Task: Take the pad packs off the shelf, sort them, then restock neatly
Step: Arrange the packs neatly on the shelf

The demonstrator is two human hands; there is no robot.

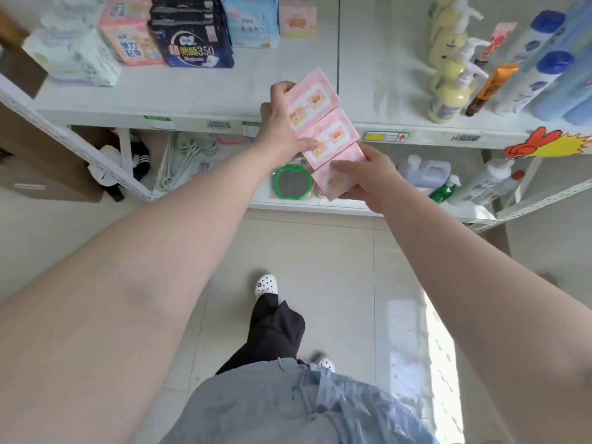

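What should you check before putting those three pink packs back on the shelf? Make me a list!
1. Left hand holds the pink packs at the far end: ok.
2. Right hand supports the near end of the row: ok.
3. The three packs line up edge to edge: ok, all face the same way.
4. Free space on the top shelf: ok, bare patch right of the dark blue pack.
5. Matching pink pack at the back to line up with: ok, it stands right of the light blue pack.
6. How firm the grip is: cannot tell.
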